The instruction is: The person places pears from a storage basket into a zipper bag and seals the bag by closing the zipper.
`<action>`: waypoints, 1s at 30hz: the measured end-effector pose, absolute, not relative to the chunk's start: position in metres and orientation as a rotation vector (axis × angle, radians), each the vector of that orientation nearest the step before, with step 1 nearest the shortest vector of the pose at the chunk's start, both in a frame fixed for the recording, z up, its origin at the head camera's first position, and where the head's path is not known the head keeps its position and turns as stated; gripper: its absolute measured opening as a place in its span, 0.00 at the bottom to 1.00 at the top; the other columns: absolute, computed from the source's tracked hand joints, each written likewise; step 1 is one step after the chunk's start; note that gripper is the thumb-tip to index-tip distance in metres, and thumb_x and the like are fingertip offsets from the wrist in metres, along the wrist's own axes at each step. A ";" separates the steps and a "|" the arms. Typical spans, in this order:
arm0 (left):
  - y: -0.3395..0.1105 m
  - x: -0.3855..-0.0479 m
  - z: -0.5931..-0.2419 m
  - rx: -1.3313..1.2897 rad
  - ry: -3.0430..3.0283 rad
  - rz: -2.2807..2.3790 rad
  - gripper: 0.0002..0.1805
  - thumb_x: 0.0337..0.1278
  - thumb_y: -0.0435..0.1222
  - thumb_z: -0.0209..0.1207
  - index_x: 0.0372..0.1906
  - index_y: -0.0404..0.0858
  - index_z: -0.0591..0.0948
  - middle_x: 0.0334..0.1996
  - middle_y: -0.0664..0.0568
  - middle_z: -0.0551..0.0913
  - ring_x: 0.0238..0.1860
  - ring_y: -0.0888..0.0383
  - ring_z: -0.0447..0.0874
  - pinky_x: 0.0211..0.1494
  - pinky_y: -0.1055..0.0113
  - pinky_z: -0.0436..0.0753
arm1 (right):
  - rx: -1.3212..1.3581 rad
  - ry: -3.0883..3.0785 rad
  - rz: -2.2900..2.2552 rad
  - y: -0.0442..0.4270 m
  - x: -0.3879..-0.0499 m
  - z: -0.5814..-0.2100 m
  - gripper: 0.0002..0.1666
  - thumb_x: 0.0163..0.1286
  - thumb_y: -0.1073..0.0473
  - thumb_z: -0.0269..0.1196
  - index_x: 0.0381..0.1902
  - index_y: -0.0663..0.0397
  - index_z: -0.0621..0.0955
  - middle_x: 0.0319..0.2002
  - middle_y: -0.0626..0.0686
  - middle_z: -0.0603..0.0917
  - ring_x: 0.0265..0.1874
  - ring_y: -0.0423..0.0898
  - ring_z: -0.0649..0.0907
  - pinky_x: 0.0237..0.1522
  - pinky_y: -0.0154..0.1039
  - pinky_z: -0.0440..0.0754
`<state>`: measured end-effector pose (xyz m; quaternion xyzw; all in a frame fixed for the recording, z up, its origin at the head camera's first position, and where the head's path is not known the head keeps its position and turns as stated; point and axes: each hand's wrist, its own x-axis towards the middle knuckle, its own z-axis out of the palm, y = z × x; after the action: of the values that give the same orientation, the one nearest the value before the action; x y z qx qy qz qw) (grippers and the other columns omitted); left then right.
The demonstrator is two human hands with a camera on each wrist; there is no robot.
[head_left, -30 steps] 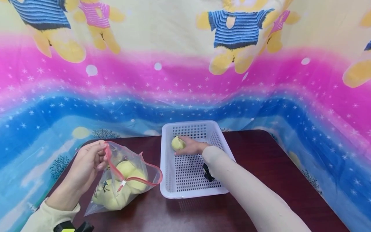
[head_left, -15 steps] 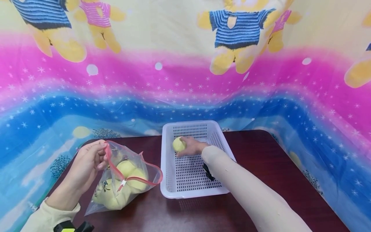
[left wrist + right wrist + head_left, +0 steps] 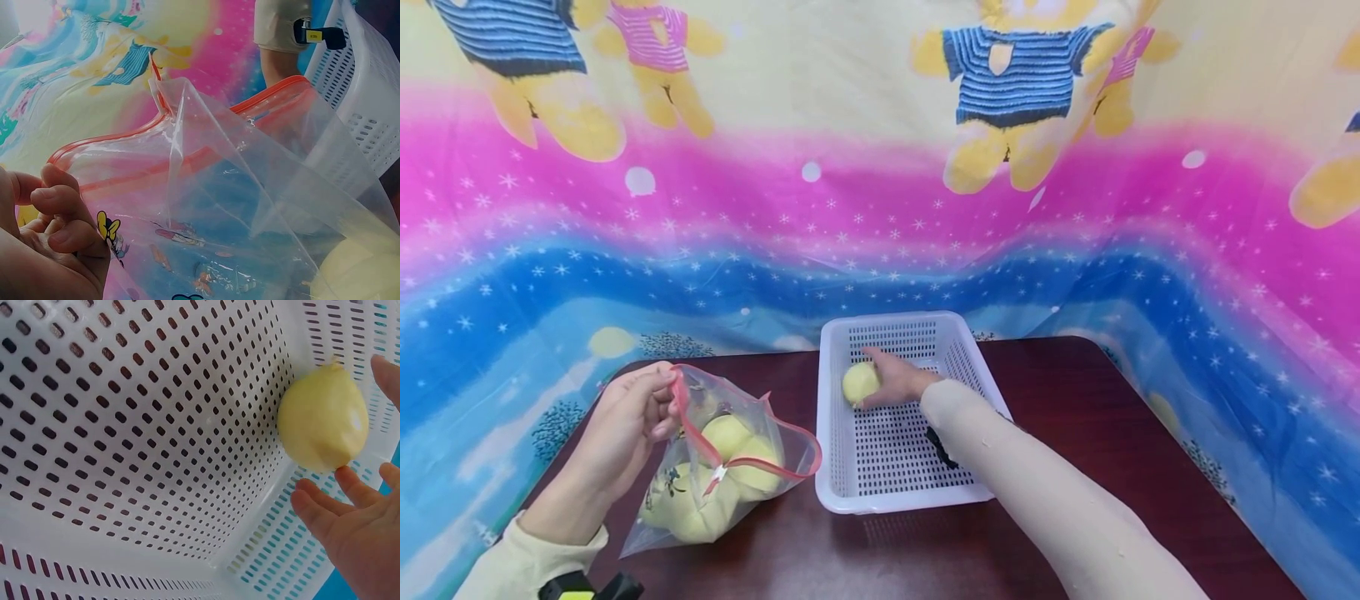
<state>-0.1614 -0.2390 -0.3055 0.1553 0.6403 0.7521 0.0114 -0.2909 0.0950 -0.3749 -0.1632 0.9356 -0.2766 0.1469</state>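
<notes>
In the head view my left hand (image 3: pixel 621 429) pinches the red zip edge of a clear plastic zip bag (image 3: pixel 694 435). Several pale yellow round pieces (image 3: pixel 692 508) lie inside it, seen through the plastic. A white perforated basket (image 3: pixel 825 442) stands to the right. In its far left corner rests a pale yellow onion (image 3: pixel 859 383), smooth, with a small pointed tip. My right hand (image 3: pixel 897 381) reaches in beside it. The right wrist view shows the fingers (image 3: pixel 359 487) spread and loose, one fingertip at the onion (image 3: pixel 322 419) and the thumb apart from it.
Both stand on a dark red-brown table (image 3: pixel 1045 392). A printed cloth (image 3: pixel 880 208) with bears and snowflakes hangs behind and along the sides. Black straps with small devices (image 3: pixel 580 585) sit on both wrists.
My right hand has set the onion slightly lower and nearer in the basket's corner, and its fingers have spread off it. The left hand and bag have stayed still.
</notes>
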 end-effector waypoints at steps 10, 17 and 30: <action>-0.240 -0.161 -0.306 0.491 1.987 2.344 0.19 0.80 0.35 0.44 0.29 0.43 0.78 0.19 0.58 0.75 0.19 0.52 0.52 0.25 0.57 0.50 | -0.441 2.689 -0.735 0.099 -0.291 -0.380 0.41 0.54 0.55 0.78 0.63 0.48 0.71 0.59 0.56 0.75 0.48 0.49 0.79 0.51 0.46 0.83; -0.240 -0.161 -0.307 0.482 1.990 2.348 0.18 0.80 0.35 0.44 0.30 0.42 0.79 0.19 0.58 0.76 0.19 0.53 0.54 0.24 0.57 0.51 | -0.463 2.607 -0.704 0.111 -0.288 -0.378 0.41 0.58 0.49 0.76 0.64 0.46 0.69 0.66 0.59 0.75 0.62 0.55 0.78 0.65 0.56 0.76; -0.239 -0.161 -0.308 0.488 2.010 2.336 0.18 0.80 0.36 0.44 0.30 0.42 0.79 0.19 0.58 0.76 0.18 0.54 0.56 0.23 0.57 0.52 | -0.386 2.419 -0.781 0.128 -0.287 -0.382 0.51 0.55 0.48 0.77 0.74 0.41 0.67 0.62 0.59 0.77 0.58 0.54 0.79 0.62 0.54 0.79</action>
<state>-0.1614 -0.2391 -0.3077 0.1563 0.6441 0.7488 0.0107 -0.2874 0.1278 -0.3820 -0.1440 0.9029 -0.2914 0.2813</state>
